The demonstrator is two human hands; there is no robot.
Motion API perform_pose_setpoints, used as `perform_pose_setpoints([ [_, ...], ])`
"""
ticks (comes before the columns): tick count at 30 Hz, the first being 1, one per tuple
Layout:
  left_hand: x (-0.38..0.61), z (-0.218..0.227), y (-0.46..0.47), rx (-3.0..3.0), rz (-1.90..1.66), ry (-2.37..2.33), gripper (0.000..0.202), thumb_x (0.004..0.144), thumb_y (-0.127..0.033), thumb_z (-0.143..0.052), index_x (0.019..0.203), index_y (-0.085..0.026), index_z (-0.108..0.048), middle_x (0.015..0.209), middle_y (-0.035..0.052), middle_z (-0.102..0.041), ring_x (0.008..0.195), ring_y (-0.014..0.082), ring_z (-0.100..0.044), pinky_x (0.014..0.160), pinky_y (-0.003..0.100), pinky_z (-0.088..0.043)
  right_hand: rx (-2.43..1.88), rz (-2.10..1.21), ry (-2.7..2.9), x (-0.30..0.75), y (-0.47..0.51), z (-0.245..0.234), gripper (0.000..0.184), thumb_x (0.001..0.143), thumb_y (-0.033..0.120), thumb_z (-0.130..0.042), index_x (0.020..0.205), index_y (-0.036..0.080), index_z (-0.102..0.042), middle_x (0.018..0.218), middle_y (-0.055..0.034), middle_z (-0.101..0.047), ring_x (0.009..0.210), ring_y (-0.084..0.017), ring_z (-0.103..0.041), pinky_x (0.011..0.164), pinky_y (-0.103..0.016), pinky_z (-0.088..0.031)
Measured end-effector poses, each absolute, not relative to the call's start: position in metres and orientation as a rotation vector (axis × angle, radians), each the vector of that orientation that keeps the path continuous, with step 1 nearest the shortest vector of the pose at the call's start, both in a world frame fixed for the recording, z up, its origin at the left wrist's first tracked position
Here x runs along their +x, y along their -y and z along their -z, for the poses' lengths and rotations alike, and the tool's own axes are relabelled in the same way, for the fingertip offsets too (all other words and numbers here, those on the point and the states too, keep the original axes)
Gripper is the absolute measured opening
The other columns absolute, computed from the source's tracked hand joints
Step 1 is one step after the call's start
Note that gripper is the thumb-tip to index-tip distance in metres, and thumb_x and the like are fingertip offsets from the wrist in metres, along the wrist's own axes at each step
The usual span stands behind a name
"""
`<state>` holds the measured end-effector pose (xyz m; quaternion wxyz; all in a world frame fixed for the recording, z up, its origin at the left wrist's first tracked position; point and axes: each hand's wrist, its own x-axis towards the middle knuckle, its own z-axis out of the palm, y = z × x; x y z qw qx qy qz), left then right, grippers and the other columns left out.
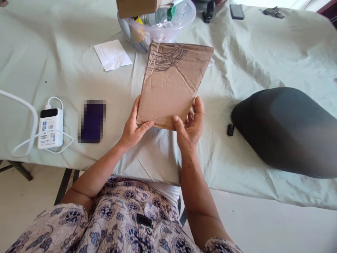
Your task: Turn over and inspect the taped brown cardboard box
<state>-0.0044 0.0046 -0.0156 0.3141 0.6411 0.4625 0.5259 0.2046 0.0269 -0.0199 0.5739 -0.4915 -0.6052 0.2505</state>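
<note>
- Here's the tabletop (252, 63), draped in pale green cloth.
- Out toward its right edge sits a big dark rounded thing (284, 130).
- Toward the far edge, a clear bowl (158, 34) full of odds and ends.
- And the cardboard (168, 89), scribbled at its far end, held over the tabletop between bowl and near edge!
- Right hand (191, 128): thumb on top, fingers curled behind, gripping its near right part.
- Left hand (134, 128): gripping its near left corner, thumb along the edge.
- White power bank (54, 135), near left corner.
</note>
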Motion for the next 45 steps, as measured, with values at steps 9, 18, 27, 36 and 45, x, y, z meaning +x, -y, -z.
perform_pose_setpoints([
  [9,-0.012,0.012,-0.01,1.479,-1.668,-1.162,0.051,0.095,-0.062,-0.071,0.133,-0.028,-0.065,0.134,0.0084,-0.072,0.125,0.0239,-0.07,0.095,0.032,-0.06,-0.982,-0.751,1.286,0.213,-0.028,0.004,0.055,0.085,0.053,-0.076,0.134,0.034,-0.059,0.14,-0.0055,-0.063,0.128,-0.023,-0.065,0.108,-0.045,-0.058],
  [18,-0.018,0.012,-0.018,1.499,-1.729,-0.867,0.028,0.104,-0.042,-0.067,0.129,-0.031,-0.063,0.151,0.0054,-0.067,0.142,0.02,-0.064,0.118,0.035,-0.052,-0.92,-0.75,1.262,0.213,-0.025,0.007,0.045,0.077,0.05,-0.08,0.111,0.032,-0.056,0.134,-0.0015,-0.06,0.12,-0.019,-0.063,0.091,-0.035,-0.056],
  [27,-0.016,0.018,-0.021,1.474,-1.672,-0.855,0.039,0.102,-0.045,-0.069,0.137,-0.03,-0.067,0.141,0.0059,-0.074,0.133,0.0204,-0.07,0.11,0.032,-0.058,-0.994,-0.608,1.3,0.213,-0.029,0.009,0.061,0.087,0.067,-0.068,0.137,0.035,-0.055,0.135,-0.0064,-0.059,0.118,-0.023,-0.064,0.098,-0.046,-0.06],
  [36,-0.019,0.018,-0.021,1.504,-1.733,-1.046,0.053,0.097,-0.069,-0.063,0.135,-0.032,-0.068,0.126,0.0059,-0.071,0.119,0.0217,-0.069,0.103,0.034,-0.057,-0.903,-0.773,1.325,0.221,-0.033,0.016,0.05,0.078,0.053,-0.083,0.118,0.035,-0.057,0.106,0.0022,-0.059,0.097,-0.015,-0.063,0.088,-0.033,-0.058],
  [45,-0.016,0.023,-0.022,1.573,-1.763,-1.12,0.055,0.1,-0.072,-0.053,0.138,-0.033,-0.062,0.136,0.0064,-0.068,0.128,0.0239,-0.066,0.11,0.038,-0.054,-0.88,-0.784,1.365,0.226,-0.035,0.012,0.041,0.086,0.061,-0.076,0.112,0.031,-0.064,0.099,0.0012,-0.064,0.092,-0.015,-0.065,0.081,-0.031,-0.058],
])
